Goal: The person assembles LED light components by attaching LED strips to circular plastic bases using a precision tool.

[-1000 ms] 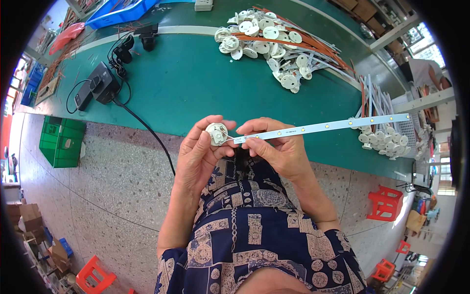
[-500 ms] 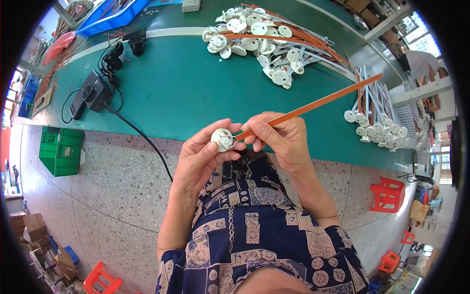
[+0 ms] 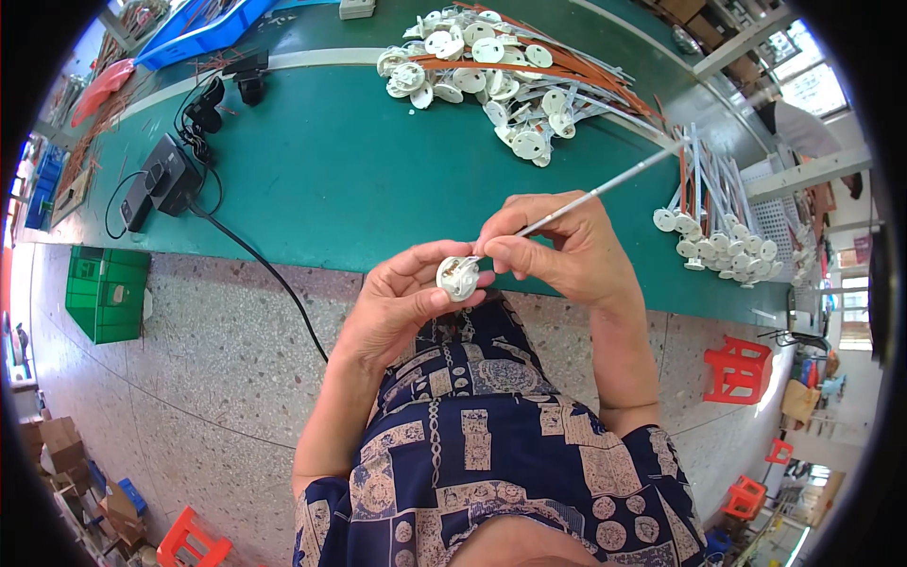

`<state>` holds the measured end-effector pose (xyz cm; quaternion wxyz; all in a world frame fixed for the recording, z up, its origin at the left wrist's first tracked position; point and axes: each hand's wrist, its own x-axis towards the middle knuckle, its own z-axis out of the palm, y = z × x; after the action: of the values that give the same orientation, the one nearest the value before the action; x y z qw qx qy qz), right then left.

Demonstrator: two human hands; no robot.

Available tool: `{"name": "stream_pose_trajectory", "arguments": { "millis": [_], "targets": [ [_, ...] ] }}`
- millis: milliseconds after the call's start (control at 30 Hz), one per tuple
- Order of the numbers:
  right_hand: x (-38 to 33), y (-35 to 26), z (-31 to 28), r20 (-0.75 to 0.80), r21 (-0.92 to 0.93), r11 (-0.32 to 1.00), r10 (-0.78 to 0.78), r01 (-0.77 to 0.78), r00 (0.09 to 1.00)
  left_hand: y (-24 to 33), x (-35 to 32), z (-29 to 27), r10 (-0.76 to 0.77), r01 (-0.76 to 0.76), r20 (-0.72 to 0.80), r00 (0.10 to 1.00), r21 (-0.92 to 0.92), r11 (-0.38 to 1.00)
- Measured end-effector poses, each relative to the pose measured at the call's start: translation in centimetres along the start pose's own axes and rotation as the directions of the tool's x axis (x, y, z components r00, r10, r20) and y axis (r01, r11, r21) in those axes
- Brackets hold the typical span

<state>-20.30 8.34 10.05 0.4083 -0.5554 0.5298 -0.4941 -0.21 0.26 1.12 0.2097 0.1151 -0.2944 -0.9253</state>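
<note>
My left hand (image 3: 395,300) is closed around a small round white plastic piece (image 3: 458,279), pinched between thumb and fingers just past the table's near edge. Uneven, moulded parts show on its face. To its right, my right hand (image 3: 572,253) pinches a long thin strip (image 3: 619,178) near its lower end. The strip slants up to the right and shows a whitish side. Its lower end lies close to the rim of the white piece; my fingers hide whether the two are joined.
A heap of white discs (image 3: 487,50) with orange and whitish strips lies at the far middle of the green table (image 3: 350,156). Another such bunch (image 3: 723,244) sits at right. Black devices (image 3: 175,180) with a cable stand at left, near a green crate (image 3: 106,295). Red stools (image 3: 737,370) stand on the floor.
The strip has turned, from its orange face to a whitish side. The white piece has tilted and shifted slightly right, and my right hand has rolled over and come nearer to it.
</note>
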Motion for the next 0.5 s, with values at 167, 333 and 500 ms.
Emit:
{"name": "stream_pose_trajectory", "arguments": {
  "millis": [167, 333, 500],
  "targets": [
    [-1.1, 0.1, -0.2, -0.026, -0.095, 0.992, -0.084, 0.081, 0.996, -0.6, 0.5, -0.2, -0.043, 0.042, 0.035, 0.998, 0.015, 0.999],
    [-2.1, -0.4, 0.3, -0.132, -0.103, 0.994, -0.046, 0.033, 0.990, -1.5, 0.8, 0.1, 0.151, -0.153, 0.030, 0.988, 0.081, 0.985],
    [-2.6, 0.2, 0.4, -0.164, -0.069, 0.997, -0.026, 0.014, 0.986, -1.7, 0.9, 0.5, 0.131, -0.133, -0.039, 0.991, -0.042, 0.990]
  ]
}}
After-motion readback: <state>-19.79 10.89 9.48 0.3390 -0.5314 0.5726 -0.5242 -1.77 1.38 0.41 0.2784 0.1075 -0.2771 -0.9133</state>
